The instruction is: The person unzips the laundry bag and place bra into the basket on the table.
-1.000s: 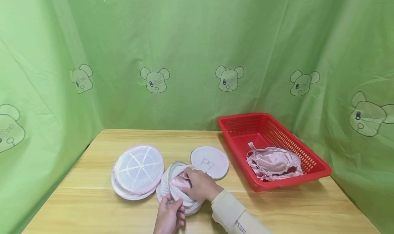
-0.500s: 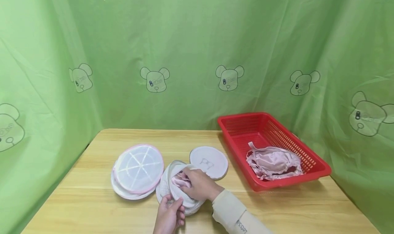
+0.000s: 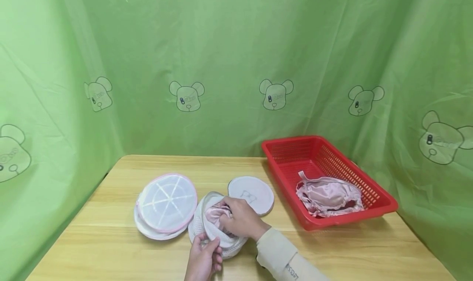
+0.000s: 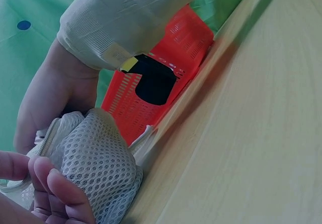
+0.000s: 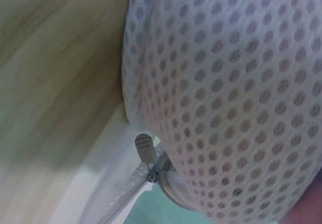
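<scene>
A white honeycomb-mesh laundry bag (image 3: 198, 224) with a zipped round mouth stands near the table's front edge. My left hand (image 3: 204, 256) pinches the near rim of its mouth between thumb and fingers. Reaching into the mouth from the right, my right hand (image 3: 244, 220) grips a shiny pink satin garment (image 3: 214, 215) bunched inside; the garment's kind is hidden, as are some fingertips. In the left wrist view the bag's mesh side (image 4: 100, 163) bulges beside the left fingers. The right wrist view is mostly filled by mesh (image 5: 236, 83), with a metal zip pull (image 5: 146, 149) below.
A red plastic basket (image 3: 295, 170) stands at the right with a pink satin bra (image 3: 330, 193) in it. Left of the bag, a pink-rimmed round mesh piece (image 3: 166, 207) lies on a white one (image 3: 148, 230). Behind the bag lies a flat white disc (image 3: 255, 190) with a bow outline.
My right hand has shifted slightly within the bag's mouth, and more of the pink garment shows, bunched higher at the opening. The left hand keeps its hold on the rim.
</scene>
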`<state>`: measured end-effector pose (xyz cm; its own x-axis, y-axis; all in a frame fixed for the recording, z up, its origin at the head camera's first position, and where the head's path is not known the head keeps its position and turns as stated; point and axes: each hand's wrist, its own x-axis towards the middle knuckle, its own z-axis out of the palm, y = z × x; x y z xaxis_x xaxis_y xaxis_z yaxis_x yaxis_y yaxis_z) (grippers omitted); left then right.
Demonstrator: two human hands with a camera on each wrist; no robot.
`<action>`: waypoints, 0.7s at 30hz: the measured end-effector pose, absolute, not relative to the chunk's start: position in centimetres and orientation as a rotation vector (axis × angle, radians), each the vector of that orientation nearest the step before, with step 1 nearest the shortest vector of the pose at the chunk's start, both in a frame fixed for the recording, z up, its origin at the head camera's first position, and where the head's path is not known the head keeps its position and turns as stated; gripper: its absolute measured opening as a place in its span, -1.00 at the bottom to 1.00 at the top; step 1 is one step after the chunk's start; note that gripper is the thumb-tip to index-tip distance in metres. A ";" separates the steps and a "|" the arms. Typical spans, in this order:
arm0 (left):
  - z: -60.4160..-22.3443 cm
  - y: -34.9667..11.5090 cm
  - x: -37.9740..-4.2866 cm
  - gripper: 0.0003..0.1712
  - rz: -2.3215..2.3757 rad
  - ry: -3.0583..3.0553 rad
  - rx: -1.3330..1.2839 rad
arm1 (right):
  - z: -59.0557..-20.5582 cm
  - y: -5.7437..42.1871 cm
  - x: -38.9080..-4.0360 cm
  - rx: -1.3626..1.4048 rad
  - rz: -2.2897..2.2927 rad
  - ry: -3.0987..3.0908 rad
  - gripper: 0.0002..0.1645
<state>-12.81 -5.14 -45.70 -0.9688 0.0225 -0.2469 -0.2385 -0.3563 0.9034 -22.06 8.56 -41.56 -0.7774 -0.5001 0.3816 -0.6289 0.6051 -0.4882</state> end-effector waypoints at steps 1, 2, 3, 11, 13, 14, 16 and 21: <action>-45.7 -5.2 -12.8 -0.53 2.445 1.681 -0.289 | -41.5 8.6 -22.0 0.923 0.920 -2.620 -0.75; -45.7 -5.2 -12.8 -0.52 2.444 1.681 -0.290 | -41.5 8.6 -22.1 0.910 0.926 -2.616 -0.76; -45.7 -5.2 -12.9 -0.52 2.443 1.683 -0.290 | -41.4 8.6 -22.0 0.897 0.937 -2.612 -0.76; -45.7 -5.1 -12.8 -0.50 2.466 1.675 -0.285 | -40.8 8.8 -22.3 0.833 1.019 -2.548 -0.79; -45.6 -5.2 -12.8 -0.50 2.465 1.680 -0.281 | -40.6 8.9 -22.4 0.822 1.037 -2.528 -0.80; -45.6 -5.2 -12.8 -0.51 2.462 1.683 -0.280 | -40.6 8.9 -22.4 0.815 1.049 -2.518 -0.80; -45.6 -5.2 -12.8 -0.51 2.455 1.690 -0.284 | -40.4 9.0 -22.5 0.802 1.064 -2.499 -0.80; -45.5 -5.1 -12.8 -0.46 2.463 1.687 -0.287 | -40.1 9.2 -22.6 0.780 1.090 -2.470 -0.79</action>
